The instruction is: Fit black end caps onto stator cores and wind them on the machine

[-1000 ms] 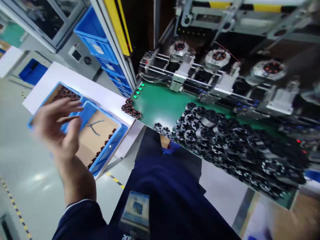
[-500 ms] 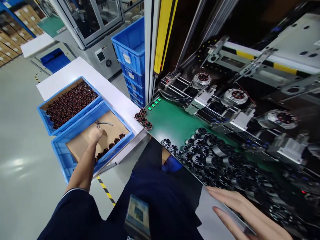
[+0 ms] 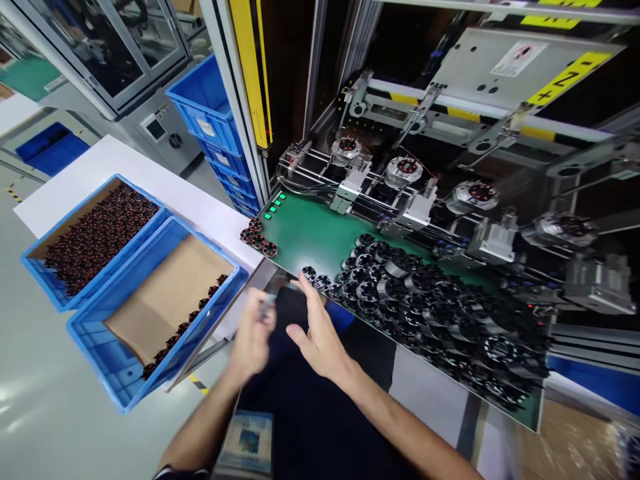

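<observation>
My left hand (image 3: pixel 254 337), blurred by motion, is closed around a pair of small pliers (image 3: pixel 267 304), of which only a smeared grey part shows. Just to its right, my right hand (image 3: pixel 320 333) is open, thumb apart from the fingers and nothing in it. Its fingertips are near the front edge of the green work surface (image 3: pixel 295 230), beside the nearest black-and-silver motor stators (image 3: pixel 309 273). A few copper-wound stators (image 3: pixel 257 237) lie at the surface's left corner.
Left on a white table (image 3: pixel 135 157) are a blue tray (image 3: pixel 80 327) with cardboard and a row of wound parts, and another tray (image 3: pixel 47 283) full of them. Behind the many piled stators (image 3: pixel 415 287) runs a winding machine (image 3: pixel 415 207). Blue crates (image 3: pixel 207 110) stand stacked beyond.
My left hand has come out of the blue tray with the pliers, toward my body. My right hand has left the front edge at the right and moved left beside it. The view has swung right.
</observation>
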### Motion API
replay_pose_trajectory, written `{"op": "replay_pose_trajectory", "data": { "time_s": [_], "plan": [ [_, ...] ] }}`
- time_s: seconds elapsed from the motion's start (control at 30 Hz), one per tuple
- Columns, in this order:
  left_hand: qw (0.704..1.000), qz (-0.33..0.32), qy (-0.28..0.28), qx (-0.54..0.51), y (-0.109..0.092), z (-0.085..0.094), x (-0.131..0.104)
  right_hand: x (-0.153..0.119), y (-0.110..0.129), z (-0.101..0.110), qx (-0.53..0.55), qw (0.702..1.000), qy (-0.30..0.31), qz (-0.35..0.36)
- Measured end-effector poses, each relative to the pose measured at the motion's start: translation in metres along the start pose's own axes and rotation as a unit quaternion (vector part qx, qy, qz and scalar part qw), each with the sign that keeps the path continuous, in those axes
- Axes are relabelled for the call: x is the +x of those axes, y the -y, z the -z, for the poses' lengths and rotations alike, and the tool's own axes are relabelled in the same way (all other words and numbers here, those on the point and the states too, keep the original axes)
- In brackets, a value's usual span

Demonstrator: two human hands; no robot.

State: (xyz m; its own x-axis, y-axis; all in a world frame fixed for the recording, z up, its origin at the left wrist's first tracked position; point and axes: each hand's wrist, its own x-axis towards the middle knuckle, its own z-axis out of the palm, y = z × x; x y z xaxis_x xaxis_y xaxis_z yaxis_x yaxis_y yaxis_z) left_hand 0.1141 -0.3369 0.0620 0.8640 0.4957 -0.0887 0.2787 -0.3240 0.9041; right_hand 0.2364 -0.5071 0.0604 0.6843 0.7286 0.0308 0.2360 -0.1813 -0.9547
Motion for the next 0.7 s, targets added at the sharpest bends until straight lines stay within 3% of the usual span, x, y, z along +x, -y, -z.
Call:
{"op": "replay_pose_trajectory", "data": {
  "time_s": [0.07, 0.13, 0.2, 0.27, 0.4, 0.5, 0.6, 0.7],
  "plan": [
    [0.994, -0.037, 0.086, -0.053, -0.014, -0.054, -0.011, -0.012, -0.007, -0.004, 0.05, 0.998, -0.022, -0.034],
    [0.978, -0.069, 0.18, -0.077, -0.018, -0.083, -0.015, -0.035, -0.014, 0.012, 0.075, 0.993, -0.038, -0.083],
    [0.961, -0.078, 0.258, -0.062, -0.01, -0.086, -0.011, -0.067, -0.022, 0.047, 0.052, 0.99, -0.061, -0.12],
    [0.957, -0.051, 0.285, -0.002, 0.01, -0.071, 0.004, -0.1, -0.028, 0.097, -0.009, 0.985, -0.092, -0.142],
    [0.961, 0.052, 0.194, 0.189, 0.069, -0.031, 0.062, -0.157, -0.03, 0.225, -0.108, 0.963, -0.136, -0.206],
    [0.935, 0.105, 0.126, 0.314, 0.1, -0.02, 0.118, -0.173, -0.013, 0.319, -0.217, 0.94, -0.162, -0.206],
    [0.903, 0.108, 0.092, 0.405, 0.103, -0.028, 0.172, -0.153, 0.019, 0.392, -0.302, 0.918, -0.145, -0.212],
    [0.877, 0.052, 0.104, 0.466, 0.085, -0.046, 0.218, -0.104, 0.049, 0.444, -0.33, 0.899, -0.086, -0.275]
  ]
}}
